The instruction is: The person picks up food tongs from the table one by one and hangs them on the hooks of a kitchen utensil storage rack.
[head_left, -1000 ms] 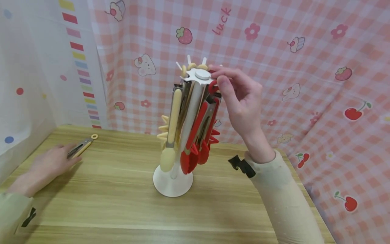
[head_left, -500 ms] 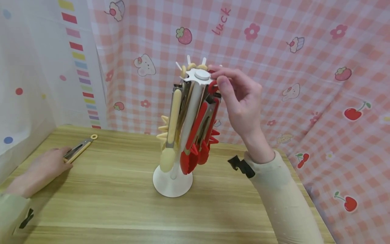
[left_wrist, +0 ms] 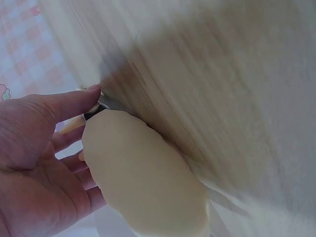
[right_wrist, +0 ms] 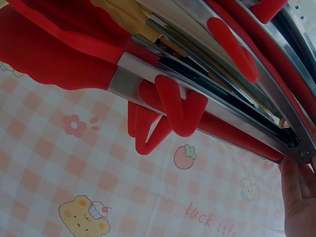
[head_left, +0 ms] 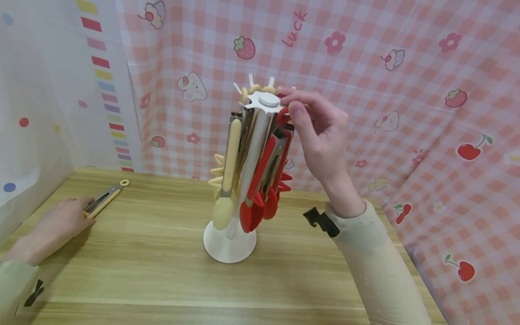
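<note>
At the left of the table, my left hand (head_left: 62, 223) grips cream-handled tongs (head_left: 104, 201) near their head, the ring end pointing away. In the left wrist view the cream scalloped tong head (left_wrist: 143, 173) fills the middle, with the thumb at its neck and the fingers behind. A white stand (head_left: 229, 248) in the center carries several hanging tongs. My right hand (head_left: 325, 126) is raised at its top, thumb and forefinger pinching the ring of red tongs (head_left: 262, 174). Red tongs (right_wrist: 74, 64) seen from below cross the right wrist view, their hinge by the fingertips.
Cream tongs (head_left: 230, 167) hang on the stand's left side, their loops on white hooks. Behind the wooden table (head_left: 154, 271) hangs a pink checked curtain (head_left: 345, 58); a white dotted one (head_left: 36, 113) is at the left.
My left hand has slid back along the tongs toward their head, exposing more of the handles. The tongs stay nearly in place. My right hand and the stand have not visibly moved.
</note>
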Available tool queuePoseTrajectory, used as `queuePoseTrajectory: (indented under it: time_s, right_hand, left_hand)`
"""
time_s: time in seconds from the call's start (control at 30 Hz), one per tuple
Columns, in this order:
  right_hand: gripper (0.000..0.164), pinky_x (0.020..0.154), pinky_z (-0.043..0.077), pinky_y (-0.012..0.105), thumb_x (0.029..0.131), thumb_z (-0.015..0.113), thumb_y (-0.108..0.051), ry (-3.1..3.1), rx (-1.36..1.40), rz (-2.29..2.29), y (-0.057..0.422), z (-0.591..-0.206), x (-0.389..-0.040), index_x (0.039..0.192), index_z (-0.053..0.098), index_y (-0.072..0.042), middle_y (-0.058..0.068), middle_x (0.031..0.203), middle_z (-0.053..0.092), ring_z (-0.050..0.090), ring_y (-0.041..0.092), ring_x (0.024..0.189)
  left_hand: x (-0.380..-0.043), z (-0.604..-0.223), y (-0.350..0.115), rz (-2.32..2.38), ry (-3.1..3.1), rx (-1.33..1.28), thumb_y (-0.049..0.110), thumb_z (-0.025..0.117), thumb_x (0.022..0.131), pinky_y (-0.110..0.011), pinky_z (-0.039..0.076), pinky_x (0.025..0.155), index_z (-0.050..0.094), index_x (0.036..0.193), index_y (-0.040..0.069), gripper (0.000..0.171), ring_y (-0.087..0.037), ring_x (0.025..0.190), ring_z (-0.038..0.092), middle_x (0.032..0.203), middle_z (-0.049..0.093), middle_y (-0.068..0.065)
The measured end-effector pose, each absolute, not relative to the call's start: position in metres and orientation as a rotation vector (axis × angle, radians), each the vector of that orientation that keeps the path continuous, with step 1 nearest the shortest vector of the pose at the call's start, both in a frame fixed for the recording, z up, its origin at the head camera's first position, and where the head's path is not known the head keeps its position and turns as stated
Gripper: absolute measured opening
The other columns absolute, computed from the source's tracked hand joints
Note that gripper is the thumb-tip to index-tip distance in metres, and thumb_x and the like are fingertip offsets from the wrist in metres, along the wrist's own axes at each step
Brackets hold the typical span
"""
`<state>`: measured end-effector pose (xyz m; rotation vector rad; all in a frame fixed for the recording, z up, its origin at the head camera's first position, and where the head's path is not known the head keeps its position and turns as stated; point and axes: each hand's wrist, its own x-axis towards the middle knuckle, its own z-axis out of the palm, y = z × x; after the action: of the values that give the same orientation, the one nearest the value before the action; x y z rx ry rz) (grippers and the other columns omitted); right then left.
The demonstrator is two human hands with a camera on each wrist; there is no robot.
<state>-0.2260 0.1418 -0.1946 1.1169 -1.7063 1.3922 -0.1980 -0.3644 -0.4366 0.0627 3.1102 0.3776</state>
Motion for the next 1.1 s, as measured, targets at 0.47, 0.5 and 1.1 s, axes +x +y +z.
queuePoseTrajectory:
  time_s: [0.47, 0.5, 1.1]
  right_hand:
    - [0.061, 0.072, 0.055, 0.018, 0.104, 0.063, -0.048, -1.711, 1.114, 1.387, 0.142, -0.195, -0.226, 0.105, 0.069, 0.013, 0.029, 0.12, 0.075, 0.076, 0.007, 0.11]
    - [0.061, 0.073, 0.055, 0.018, 0.104, 0.063, -0.048, -1.711, 1.114, 1.387, 0.142, -0.195, -0.226, 0.105, 0.069, 0.013, 0.029, 0.12, 0.075, 0.076, 0.007, 0.11]
    - [0.064, 0.075, 0.057, 0.018, 0.103, 0.063, -0.051, -1.707, 1.112, 1.387, 0.142, -0.194, -0.226, 0.104, 0.068, 0.013, 0.029, 0.12, 0.076, 0.076, 0.006, 0.108]
  left_hand:
    - [-0.192, -0.44, -0.362, 0.375, 3.165, 0.067, 0.014, 0.072, 0.089, -0.07, 0.052, 0.083, 0.05, 0.134, -0.019, 0.06, -0.065, 0.107, 0.061, 0.121, 0.061, -0.047]
    - [-0.192, -0.439, -0.361, 0.379, 3.17, 0.066, 0.015, 0.072, 0.089, -0.07, 0.052, 0.084, 0.05, 0.135, -0.018, 0.061, -0.066, 0.108, 0.06, 0.122, 0.061, -0.047]
    - [-0.189, -0.423, -0.327, 0.629, 3.301, 0.126, 0.02, 0.074, 0.094, -0.061, 0.052, 0.069, 0.052, 0.145, -0.006, 0.061, -0.044, 0.087, 0.065, 0.118, 0.065, -0.04]
